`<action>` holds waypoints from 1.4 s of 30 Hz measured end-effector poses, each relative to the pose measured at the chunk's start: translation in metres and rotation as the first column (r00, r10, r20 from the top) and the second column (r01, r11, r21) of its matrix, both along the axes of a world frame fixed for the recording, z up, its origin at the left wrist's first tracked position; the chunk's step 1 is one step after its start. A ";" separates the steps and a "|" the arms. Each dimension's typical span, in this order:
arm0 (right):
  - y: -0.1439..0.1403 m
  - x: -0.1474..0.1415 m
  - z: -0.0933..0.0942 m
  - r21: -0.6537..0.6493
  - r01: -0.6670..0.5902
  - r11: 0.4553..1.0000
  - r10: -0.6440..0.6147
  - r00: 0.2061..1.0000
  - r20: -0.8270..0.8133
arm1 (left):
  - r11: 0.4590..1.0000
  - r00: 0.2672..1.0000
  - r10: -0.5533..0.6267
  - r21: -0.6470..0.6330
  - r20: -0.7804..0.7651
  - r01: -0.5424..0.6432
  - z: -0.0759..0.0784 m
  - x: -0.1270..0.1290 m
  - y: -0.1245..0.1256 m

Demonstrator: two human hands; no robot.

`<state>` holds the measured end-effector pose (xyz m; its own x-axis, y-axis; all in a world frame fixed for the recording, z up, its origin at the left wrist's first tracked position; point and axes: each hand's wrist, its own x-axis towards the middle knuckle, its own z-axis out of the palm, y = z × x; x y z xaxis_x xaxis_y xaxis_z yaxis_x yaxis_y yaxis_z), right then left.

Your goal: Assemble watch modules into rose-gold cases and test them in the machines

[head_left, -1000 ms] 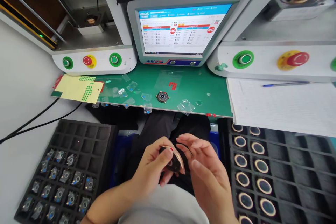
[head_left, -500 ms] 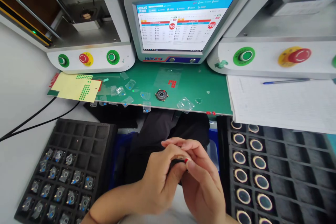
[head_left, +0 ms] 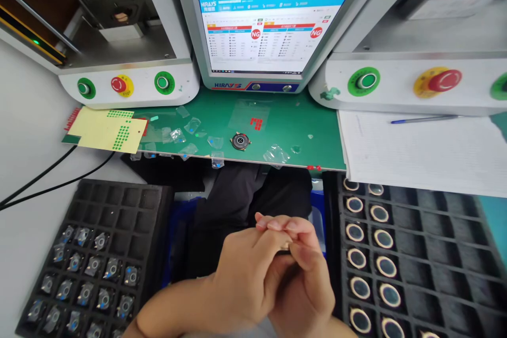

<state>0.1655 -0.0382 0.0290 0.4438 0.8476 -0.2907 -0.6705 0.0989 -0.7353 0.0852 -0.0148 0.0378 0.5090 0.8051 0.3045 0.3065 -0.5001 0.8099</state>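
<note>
Head view, only one. Lower centre of frame: left hand (head_left: 245,274) and right hand (head_left: 304,274) pressed close together, both grips pinching one small round part (head_left: 285,246). Only a sliver of its tan rim shows betw. the fingertips; rest is hidden.

Lower left: black foam tray (head_left: 119,206) w/ small metal pieces in its lower cells, upper cells bare. Lower right: second tray (head_left: 435,232) w/ ringed discs down its left columns. Mid frame: green worktop (head_left: 317,132) w/ a lone round part (head_left: 240,141), clear film scraps, a red sticker patch, and a yellow sheet of green dots (head_left: 105,129) at its left edge. Paper sheet (head_left: 420,150) and blue pen (head_left: 423,119) at right.

Risks, as I judge: the part is held over the lap, not over a tray, so a slipped pinch likely drops it under the worktop. Fingertips on the face may smudge it.

Writing: monitor (head_left: 269,31) bezel and screen header read "HIRAYS"; two red "NG" circles on screen. Finer text too small to read.
</note>
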 end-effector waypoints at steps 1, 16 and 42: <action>0.000 0.000 -0.001 0.001 0.005 1.000 -0.005 1.000 -0.003 | 1.000 1.000 0.002 0.009 -0.017 -0.002 -0.001 0.000 0.000; -0.018 0.012 -0.004 0.047 -0.134 0.990 0.123 0.973 0.194 | 0.635 0.822 0.084 -0.666 0.564 0.392 -0.002 -0.002 -0.001; -0.002 0.038 -0.037 0.347 -0.306 0.886 0.032 0.789 0.614 | 0.133 0.610 0.511 -0.757 0.606 0.640 -0.015 0.003 0.006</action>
